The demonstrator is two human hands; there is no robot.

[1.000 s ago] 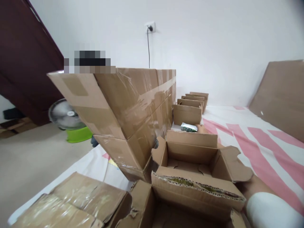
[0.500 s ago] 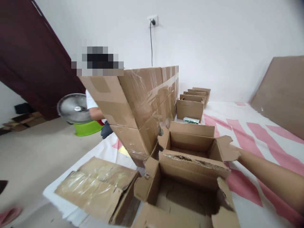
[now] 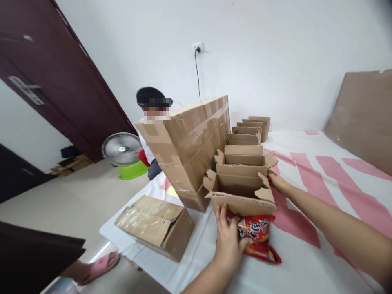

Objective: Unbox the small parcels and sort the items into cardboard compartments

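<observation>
My left hand (image 3: 228, 241) lies with fingers spread against the front flap of the nearest open cardboard box (image 3: 241, 206). Its thumb reaches over a red printed packet (image 3: 259, 234), which rests on the cloth right in front of that box. On the box's right side is my right hand (image 3: 277, 182), reaching in from the right. Its fingers are mostly hidden behind the cardboard, so I cannot see its grip. Just behind stands another open box (image 3: 241, 170), its flaps raised.
More open boxes (image 3: 252, 130) continue toward the wall. Taped cartons (image 3: 196, 151) are stacked to their left, with a co-worker (image 3: 150, 98) behind. A closed carton (image 3: 156, 224) sits front left on the striped cloth (image 3: 306, 220). A fan (image 3: 122, 149) stands on the floor near a pink slipper (image 3: 102, 267).
The view has shifted, and the boxes appear smaller and farther off. My left hand and the red packet have come into view. My right hand now shows beside the nearest box.
</observation>
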